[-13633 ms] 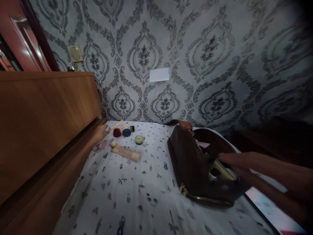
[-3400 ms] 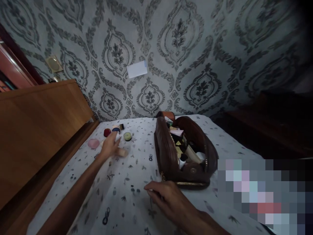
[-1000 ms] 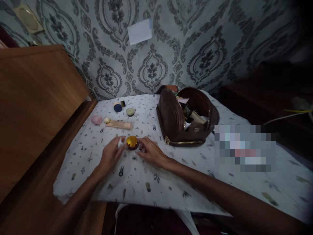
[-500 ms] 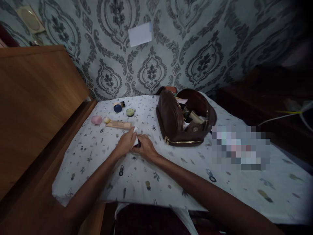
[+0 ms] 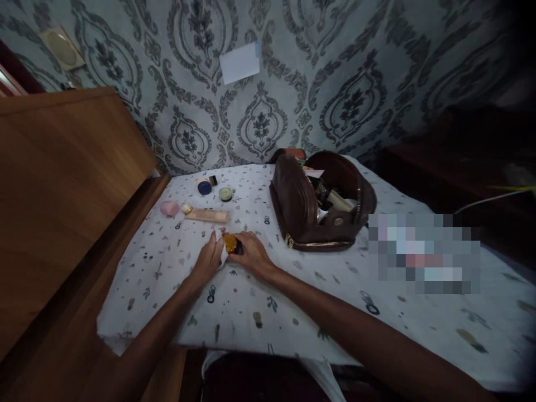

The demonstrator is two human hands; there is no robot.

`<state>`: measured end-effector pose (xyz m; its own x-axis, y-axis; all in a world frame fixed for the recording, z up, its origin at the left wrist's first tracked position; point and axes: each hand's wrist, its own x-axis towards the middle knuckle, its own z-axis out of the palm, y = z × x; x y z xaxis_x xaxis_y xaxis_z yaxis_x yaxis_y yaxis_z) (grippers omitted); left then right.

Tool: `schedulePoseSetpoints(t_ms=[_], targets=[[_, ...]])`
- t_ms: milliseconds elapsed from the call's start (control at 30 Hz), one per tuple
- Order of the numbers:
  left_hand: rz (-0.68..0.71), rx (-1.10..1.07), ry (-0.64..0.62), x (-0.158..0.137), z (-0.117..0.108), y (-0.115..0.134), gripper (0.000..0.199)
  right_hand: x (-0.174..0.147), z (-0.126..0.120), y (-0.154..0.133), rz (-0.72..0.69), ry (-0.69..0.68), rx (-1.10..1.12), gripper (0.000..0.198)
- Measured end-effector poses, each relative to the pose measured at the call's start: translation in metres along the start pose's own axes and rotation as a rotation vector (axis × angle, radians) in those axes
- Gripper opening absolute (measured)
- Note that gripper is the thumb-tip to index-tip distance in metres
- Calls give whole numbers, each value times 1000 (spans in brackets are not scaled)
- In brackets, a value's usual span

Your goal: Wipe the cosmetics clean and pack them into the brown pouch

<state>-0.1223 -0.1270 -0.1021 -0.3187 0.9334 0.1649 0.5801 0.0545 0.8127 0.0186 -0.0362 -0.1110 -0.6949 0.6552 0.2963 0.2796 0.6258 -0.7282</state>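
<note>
Low over the front middle of the bed-like surface, my right hand [image 5: 254, 258] is closed round a small amber bottle [image 5: 230, 243] with a dark end. Against the bottle's left side, my left hand [image 5: 205, 261] pinches a white wipe or tissue [image 5: 223, 255]; its exact kind is unclear. Just beyond my hands lies a beige squeeze tube [image 5: 209, 216]. Near the tube's left end are a small pale round container [image 5: 186, 208] and a pink rounded item [image 5: 170, 209]. Farther back sit a green-topped jar [image 5: 225, 194], a dark blue-faced jar [image 5: 204, 187] and a small black item [image 5: 213, 180].
An open brown bag [image 5: 293, 204] full of cosmetics stands right of my hands. A blurred-out patch [image 5: 422, 254] hides something farther right. The patterned white sheet [image 5: 167, 301] meets a wooden panel [image 5: 71, 167] on the left and a papered wall [image 5: 288, 84] behind.
My left hand has shifted left and slightly down with the white wipe, uncovering the amber bottle in my right hand. The view has tilted slightly.
</note>
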Motion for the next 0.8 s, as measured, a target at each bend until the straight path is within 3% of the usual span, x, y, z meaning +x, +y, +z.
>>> schedulePoseSetpoints(t_ms=[133, 233, 367, 567, 800], targets=[[107, 197, -57, -18, -1, -3, 57, 0, 0, 1, -18, 3, 4, 34], [112, 275, -54, -22, 0, -7, 67, -1, -2, 1, -41, -11, 35, 38], [73, 283, -35, -20, -1, -9, 66, -5, -4, 2, -57, -18, 134, 41], [125, 179, -1, -23, -4, -3, 48, -7, -5, 1, -21, 45, 265, 35], [184, 239, 70, -28, 3, 12, 56, -8, -2, 0, -162, 105, 220, 33]])
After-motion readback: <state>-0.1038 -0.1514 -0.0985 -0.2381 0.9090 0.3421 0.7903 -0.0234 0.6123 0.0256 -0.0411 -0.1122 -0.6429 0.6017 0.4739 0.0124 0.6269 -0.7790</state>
